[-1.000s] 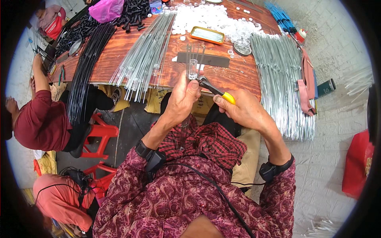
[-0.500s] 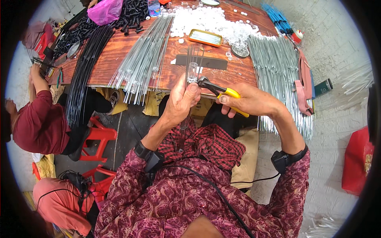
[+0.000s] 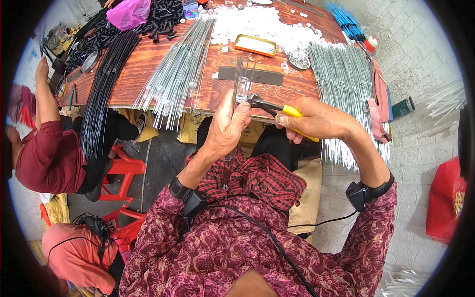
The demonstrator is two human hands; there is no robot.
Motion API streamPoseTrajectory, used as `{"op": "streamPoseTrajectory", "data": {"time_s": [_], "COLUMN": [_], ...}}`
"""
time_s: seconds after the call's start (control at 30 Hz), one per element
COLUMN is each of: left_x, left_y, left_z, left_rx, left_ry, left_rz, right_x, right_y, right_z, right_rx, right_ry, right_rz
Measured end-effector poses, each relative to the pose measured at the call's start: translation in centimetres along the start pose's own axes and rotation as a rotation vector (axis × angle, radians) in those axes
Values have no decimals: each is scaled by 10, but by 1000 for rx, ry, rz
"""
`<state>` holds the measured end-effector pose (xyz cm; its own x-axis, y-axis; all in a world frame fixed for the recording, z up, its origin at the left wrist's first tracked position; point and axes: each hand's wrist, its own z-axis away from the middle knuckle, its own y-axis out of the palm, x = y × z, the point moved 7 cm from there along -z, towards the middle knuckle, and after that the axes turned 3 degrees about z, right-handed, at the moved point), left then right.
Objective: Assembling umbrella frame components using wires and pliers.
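My left hand (image 3: 223,129) is closed around a small clear plastic cylinder (image 3: 242,89) with several thin rods (image 3: 238,67) standing up out of it; their lower ends hang beneath the hand. The thumb presses against the cylinder's base. In my right hand (image 3: 321,119) is a pair of pliers with yellow handles (image 3: 292,111) and a dark, rounded head (image 3: 257,101). The pliers' jaws are right beside the cylinder's base, at my left thumb. Whether they bite on anything is too small to make out.
On the wooden table (image 3: 217,101) lie bundles of silvery rods (image 3: 173,69), black rods (image 3: 111,74) and more silvery rods (image 3: 341,84) at right. Behind are white caps (image 3: 252,24), a rimmed tray (image 3: 255,45) and a dark flat bar (image 3: 252,76). A co-worker (image 3: 57,153) sits at left.
My right hand and the pliers have shifted slightly right, with that forearm swung outward. The left hand stays nearly in place. At far left, the co-worker's arm has lifted higher.
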<state>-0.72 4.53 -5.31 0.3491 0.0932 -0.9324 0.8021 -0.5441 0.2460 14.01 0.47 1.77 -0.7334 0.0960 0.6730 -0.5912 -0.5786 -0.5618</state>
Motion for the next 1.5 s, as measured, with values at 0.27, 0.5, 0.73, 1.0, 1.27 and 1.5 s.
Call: {"op": "streamPoseTrajectory", "data": {"time_s": [0.27, 0.5, 0.73, 1.0, 1.27, 1.5], "left_x": [14, 25, 11, 3, 2, -1], "left_y": [-5, -21, -18, -1, 2, 4], "left_z": [-17, -16, -6, -17, -5, 3], "left_rx": [-38, -173, -49, 77, 136, 124], "left_ry": [49, -25, -66, -138, -164, -108], "left_rz": [-176, 17, 231, 455, 441, 347], "right_x": [-9, -13, -5, 7, 19, 32], "right_y": [-5, 26, 20, -30, -21, -18], "right_z": [-10, -33, -16, 16, 17, 22], "right_rx": [-297, -823, -613, -497, -484, -394], "right_ry": [170, -52, -55, -292, -241, -134], "right_rz": [376, 497, 383, 688, 668, 664]}}
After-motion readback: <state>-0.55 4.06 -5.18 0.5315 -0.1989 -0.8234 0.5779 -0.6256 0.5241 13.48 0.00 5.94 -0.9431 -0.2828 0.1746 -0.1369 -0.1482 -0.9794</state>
